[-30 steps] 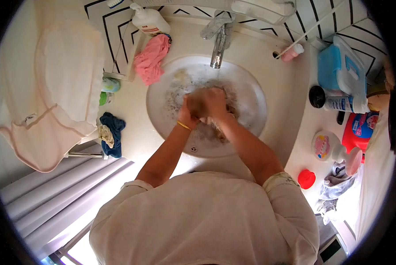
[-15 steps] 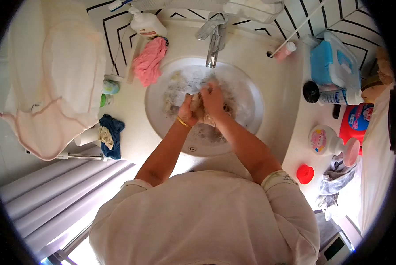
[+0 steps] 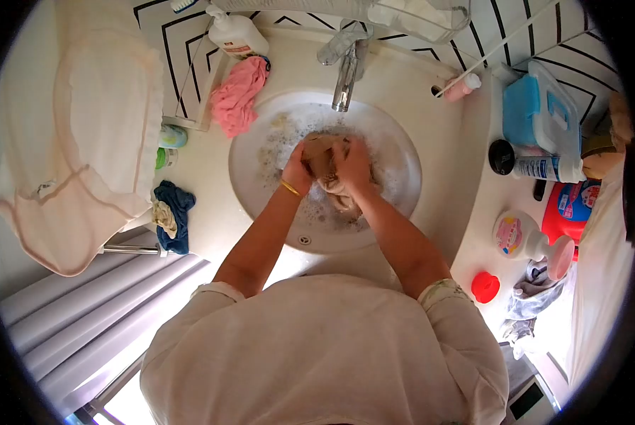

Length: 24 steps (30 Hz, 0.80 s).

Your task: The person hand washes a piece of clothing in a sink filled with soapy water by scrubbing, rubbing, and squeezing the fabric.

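A wet tan cloth [image 3: 340, 194] hangs bunched between my two hands over the white oval sink [image 3: 250, 205], which holds sudsy water. My left hand [image 3: 298, 168], with a yellow band at the wrist, grips the cloth's left side. The fingers of my right hand [image 3: 351, 164] are closed on its right side. Part of the fabric is spread between the hands, and the rest trails down toward the water. Above them is the metal faucet [image 3: 344, 85]; no stream of water shows from it.
A pink cloth [image 3: 237, 95] and a white pump bottle [image 3: 237, 34] are at the back left. Dark blue fabric [image 3: 178, 216] lies at the left edge. Along the right counter are a red lid [image 3: 485, 287], a pump bottle [image 3: 514, 235] and a blue box [image 3: 521, 110].
My hands were pressed close together over the cloth; now they are slightly apart, with more of the tan fabric spread between them. The whole view has shifted a little.
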Motion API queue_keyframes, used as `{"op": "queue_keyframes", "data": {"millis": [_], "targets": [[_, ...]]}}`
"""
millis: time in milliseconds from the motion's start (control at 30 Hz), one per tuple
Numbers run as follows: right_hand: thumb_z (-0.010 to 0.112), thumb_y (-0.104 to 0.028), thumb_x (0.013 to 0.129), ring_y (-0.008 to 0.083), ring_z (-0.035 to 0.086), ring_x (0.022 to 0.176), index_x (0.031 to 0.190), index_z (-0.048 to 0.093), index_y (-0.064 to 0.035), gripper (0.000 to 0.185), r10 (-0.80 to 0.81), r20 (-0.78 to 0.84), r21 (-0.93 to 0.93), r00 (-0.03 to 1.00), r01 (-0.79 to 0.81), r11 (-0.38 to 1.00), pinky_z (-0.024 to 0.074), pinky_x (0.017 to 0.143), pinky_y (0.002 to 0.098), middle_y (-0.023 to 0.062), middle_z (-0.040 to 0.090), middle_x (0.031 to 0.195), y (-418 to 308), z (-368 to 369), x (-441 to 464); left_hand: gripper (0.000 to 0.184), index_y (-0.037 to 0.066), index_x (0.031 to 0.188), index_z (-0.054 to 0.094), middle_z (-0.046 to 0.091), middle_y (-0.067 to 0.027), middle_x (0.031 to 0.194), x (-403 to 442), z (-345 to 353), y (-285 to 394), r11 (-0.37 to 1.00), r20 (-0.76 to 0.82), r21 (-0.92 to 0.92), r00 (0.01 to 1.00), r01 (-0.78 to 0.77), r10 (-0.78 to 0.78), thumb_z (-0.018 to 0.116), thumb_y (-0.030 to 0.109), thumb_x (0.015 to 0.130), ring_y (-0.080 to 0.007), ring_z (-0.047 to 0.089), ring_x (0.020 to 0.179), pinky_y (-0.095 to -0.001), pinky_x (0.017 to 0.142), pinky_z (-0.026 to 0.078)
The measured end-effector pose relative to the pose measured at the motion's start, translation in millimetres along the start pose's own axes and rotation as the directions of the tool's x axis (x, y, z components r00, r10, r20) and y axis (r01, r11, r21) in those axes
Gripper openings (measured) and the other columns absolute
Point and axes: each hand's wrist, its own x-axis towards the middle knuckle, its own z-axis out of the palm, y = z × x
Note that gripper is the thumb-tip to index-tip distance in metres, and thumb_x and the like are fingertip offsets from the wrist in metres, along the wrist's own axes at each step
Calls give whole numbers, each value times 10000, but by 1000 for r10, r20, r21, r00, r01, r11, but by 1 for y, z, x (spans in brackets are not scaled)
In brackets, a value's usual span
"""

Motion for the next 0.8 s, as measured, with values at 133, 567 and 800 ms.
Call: {"op": "queue_keyframes", "data": {"millis": [133,567,800], "targets": [[514,-221,839,334,560,833,1008,549,-7,275,-142,192,-297,971,196,935,445,709,411,193,589,895,49,40,-13,483,64,1213,448,489,-94,1223,-5,-18,-10,1000,-72,28,997,-1,3,381,431,905,-254,468,1123,-394,964,377],[515,-218,818,331,551,815,835,566,19,244,-305,34,-140,952,307,941,424,705,423,185,580,842,-58,2,-36,459,87,1206,462,491,-90,1228,-39,12,-16,997,-21,58,998,56,-54,368,419,904,-247,483,1109,-388,956,385],[534,-224,792,349,539,753,709,539,40,277,-160,-59,90,985,164,982,413,704,430,191,533,693,-57,-3,-22,453,96,1209,466,517,-92,1207,-33,32,-2,998,-20,-60,1000,18,-19,378,411,895,-256,477,1121,-405,973,372]]}}
